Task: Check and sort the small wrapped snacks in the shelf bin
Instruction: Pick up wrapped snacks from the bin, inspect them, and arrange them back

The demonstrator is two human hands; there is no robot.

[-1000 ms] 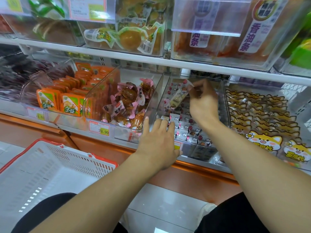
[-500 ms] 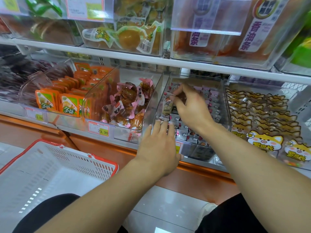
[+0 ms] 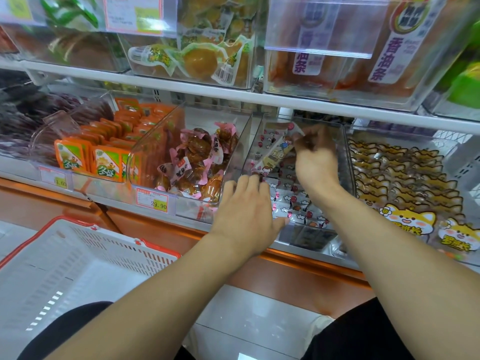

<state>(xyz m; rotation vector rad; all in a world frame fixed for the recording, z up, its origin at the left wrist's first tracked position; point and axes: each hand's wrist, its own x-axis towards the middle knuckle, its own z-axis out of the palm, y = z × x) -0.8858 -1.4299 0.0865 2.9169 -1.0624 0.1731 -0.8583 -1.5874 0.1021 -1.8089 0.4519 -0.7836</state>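
A clear plastic shelf bin (image 3: 347, 162) on the lower shelf holds several small white wrapped snacks (image 3: 298, 203) with red and cloud prints. My right hand (image 3: 315, 158) is raised inside the bin, fingers pinched on one long pale wrapped snack (image 3: 276, 149) that hangs tilted down to the left. My left hand (image 3: 245, 211) rests flat on the bin's front left corner, fingers together, with nothing visible in it.
Left of the bin is a clear bin of brown pink-wrapped snacks (image 3: 197, 162), then orange packets (image 3: 104, 157). Right lies a bin of cat-print packs (image 3: 405, 193). An upper shelf rail (image 3: 233, 93) overhangs. A white basket with red rim (image 3: 78, 258) stands lower left.
My right hand dipped into the snacks, then rose again to the back of the bin holding a long wrapped snack. My left hand stayed at the bin's front.
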